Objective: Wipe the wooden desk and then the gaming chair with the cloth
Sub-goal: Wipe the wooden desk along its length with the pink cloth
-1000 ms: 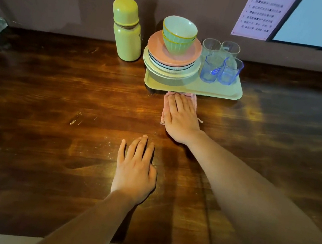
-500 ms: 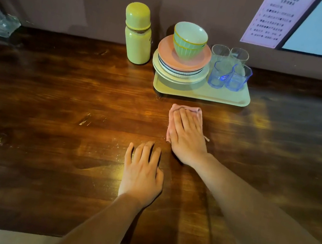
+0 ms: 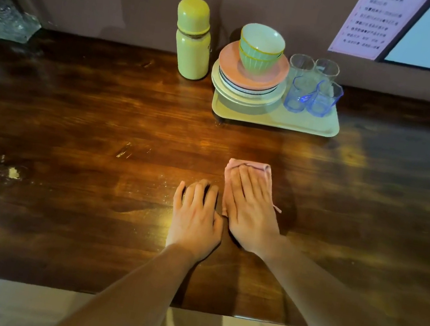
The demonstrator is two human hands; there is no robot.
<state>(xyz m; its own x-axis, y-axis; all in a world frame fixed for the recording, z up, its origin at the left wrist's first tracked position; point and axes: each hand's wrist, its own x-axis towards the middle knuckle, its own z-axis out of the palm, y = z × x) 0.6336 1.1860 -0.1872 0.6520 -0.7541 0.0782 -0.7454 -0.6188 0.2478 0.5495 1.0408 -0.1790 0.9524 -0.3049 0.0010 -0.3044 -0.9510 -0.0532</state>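
Right hand [image 3: 252,215] is drawing the cloth [image 3: 250,166] back from the tray [image 3: 301,123].
Both hands are lying flat, fingers straight; cloth, seemingly soft and light, is probably handling best under palm pressure.

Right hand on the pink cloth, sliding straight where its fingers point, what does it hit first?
Probably the front edge of the pale green tray, near its left end, after more wooden desk.

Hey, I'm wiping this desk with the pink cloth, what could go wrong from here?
Pushing the cloth forward under the right hand could bump the tray; the stacked bowls and the glasses on it might topple. A long sweep left and forward could knock over the tall upright flask.
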